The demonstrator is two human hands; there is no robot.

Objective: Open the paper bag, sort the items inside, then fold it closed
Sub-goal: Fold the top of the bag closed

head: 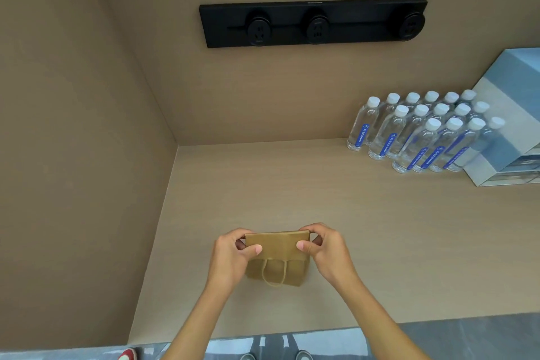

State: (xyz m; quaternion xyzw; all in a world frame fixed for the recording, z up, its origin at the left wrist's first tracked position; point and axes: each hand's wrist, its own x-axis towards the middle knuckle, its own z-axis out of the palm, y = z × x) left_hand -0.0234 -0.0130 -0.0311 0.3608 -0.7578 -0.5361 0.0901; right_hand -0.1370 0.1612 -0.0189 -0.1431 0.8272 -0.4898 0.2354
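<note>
Small paper bag (277, 257) standing on the surface (380, 228), top flap folded down, long side running left to right. Left hand (233, 254) and right hand (324, 248) pinching the fold at each end, both equally close

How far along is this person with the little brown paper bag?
The small brown paper bag stands on the beige wooden counter with its top flap folded over. The left hand and right hand pinch the fold's two ends. No sorted items are in view, so I cannot tell whether the bag is being opened or closed.
</note>
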